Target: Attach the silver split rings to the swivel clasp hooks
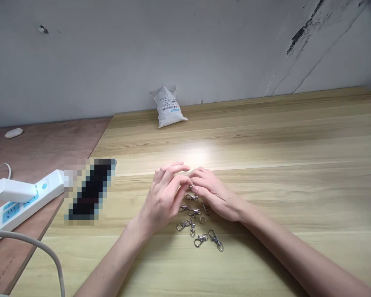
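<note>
My left hand [168, 192] and my right hand [214, 194] meet at the fingertips over the wooden table. Between their pinched thumbs and index fingers is a small shiny metal clasp [191, 187], mostly covered by the fingers. Below it, several silver swivel clasps [194, 212] lie loosely grouped on the wood. A small metal ring [202, 220] rests among them. Closest to me are two clasps, one of them a longer swivel clasp [215, 240]. Another clasp [206, 208] lies beside the right hand, near its palm.
A white printed plastic bag [170, 109] stands against the grey wall. Left of my hands is a dark, pixelated phone-like slab [92, 189]. A white power strip [46, 185] with a plugged-in charger and a grey cable [51, 251] occupies the left side, on a reddish board [55, 138].
</note>
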A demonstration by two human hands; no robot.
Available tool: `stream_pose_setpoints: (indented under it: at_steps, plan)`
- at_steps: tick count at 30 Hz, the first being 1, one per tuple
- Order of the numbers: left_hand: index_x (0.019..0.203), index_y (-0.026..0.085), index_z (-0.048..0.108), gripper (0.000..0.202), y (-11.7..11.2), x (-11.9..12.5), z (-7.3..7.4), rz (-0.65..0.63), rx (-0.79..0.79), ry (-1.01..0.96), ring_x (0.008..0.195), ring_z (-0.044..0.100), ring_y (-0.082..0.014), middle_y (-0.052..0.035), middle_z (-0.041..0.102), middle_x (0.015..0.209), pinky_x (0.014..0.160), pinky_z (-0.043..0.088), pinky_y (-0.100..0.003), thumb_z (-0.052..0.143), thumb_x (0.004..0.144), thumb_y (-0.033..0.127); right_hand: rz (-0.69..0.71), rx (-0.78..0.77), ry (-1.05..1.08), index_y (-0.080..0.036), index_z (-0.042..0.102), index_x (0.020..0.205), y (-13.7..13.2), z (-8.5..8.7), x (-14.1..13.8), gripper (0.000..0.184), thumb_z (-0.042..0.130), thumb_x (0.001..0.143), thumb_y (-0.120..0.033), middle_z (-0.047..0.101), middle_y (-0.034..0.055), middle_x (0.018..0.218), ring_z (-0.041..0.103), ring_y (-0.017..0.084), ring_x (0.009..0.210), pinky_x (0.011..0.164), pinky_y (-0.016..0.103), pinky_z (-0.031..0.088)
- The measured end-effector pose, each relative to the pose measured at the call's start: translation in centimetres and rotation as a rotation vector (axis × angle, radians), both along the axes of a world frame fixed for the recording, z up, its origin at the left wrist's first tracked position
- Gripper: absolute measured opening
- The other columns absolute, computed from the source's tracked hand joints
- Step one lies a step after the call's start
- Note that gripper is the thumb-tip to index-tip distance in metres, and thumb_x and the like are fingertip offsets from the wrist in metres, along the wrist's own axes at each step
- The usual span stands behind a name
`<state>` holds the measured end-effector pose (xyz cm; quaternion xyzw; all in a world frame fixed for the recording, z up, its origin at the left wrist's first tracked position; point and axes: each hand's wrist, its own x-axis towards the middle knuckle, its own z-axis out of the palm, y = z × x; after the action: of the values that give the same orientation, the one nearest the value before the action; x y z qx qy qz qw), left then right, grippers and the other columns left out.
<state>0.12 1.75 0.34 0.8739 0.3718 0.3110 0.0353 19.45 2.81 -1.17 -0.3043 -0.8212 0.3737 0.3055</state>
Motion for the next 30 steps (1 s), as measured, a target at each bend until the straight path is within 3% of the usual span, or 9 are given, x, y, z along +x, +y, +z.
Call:
stream_pose_setpoints:
  at_steps: [6,10,14,21,30]
  plan:
    - [0.097,0.019,0.054,0.012,0.22,-0.1,-0.03,0.007,0.019,0.002,0.123,0.048,-0.0239,-0.0082,0.058,0.119,0.099,0.042,-0.041,0.049,0.092,0.009,0.02,-0.135,0.089,-0.021,0.057,0.087,-0.08,0.15,0.06,0.027,0.036,0.101,-0.029,0.057,0.0042,0.098,0.049,0.018,0.099,0.093,0.036,0.04]
    - [0.098,0.02,0.053,0.014,0.09,-0.04,0.13,-0.003,0.004,-0.033,0.123,0.048,-0.0235,-0.0077,0.058,0.118,0.1,0.043,-0.041,0.048,0.092,0.008,0.07,-0.243,0.159,-0.021,0.057,0.095,0.06,0.34,0.24,0.021,0.037,0.098,-0.021,0.057,0.0049,0.107,0.049,0.018,0.106,0.098,0.037,0.039]
    - [0.096,0.019,0.053,0.014,-0.18,0.38,0.14,-0.041,-0.041,-0.052,0.124,0.046,-0.0231,-0.0076,0.058,0.118,0.1,0.042,-0.041,0.049,0.092,0.007,0.123,-0.29,0.175,-0.022,0.056,0.1,0.01,0.33,0.34,0.026,0.032,0.093,-0.013,0.054,0.0052,0.118,0.042,0.018,0.119,0.106,0.038,0.032]
    - [0.097,0.018,0.054,0.014,-0.16,0.37,0.37,-0.036,-0.033,-0.064,0.124,0.046,-0.0235,-0.0081,0.057,0.118,0.1,0.041,-0.041,0.05,0.091,0.006,0.112,-0.366,0.177,-0.022,0.042,0.075,0.16,0.51,0.28,0.021,0.03,0.092,-0.018,0.051,0.0032,0.089,0.045,0.019,0.097,0.096,0.038,0.036]
    - [0.097,0.018,0.054,0.012,0.29,-0.03,0.17,0.03,-0.007,-0.015,0.125,0.046,-0.0242,-0.0083,0.058,0.118,0.101,0.04,-0.042,0.049,0.092,0.008,-0.005,-0.432,0.16,-0.022,0.041,0.077,0.05,0.57,0.16,0.022,0.032,0.096,-0.029,0.047,0.0032,0.087,0.042,0.02,0.087,0.086,0.038,0.038]
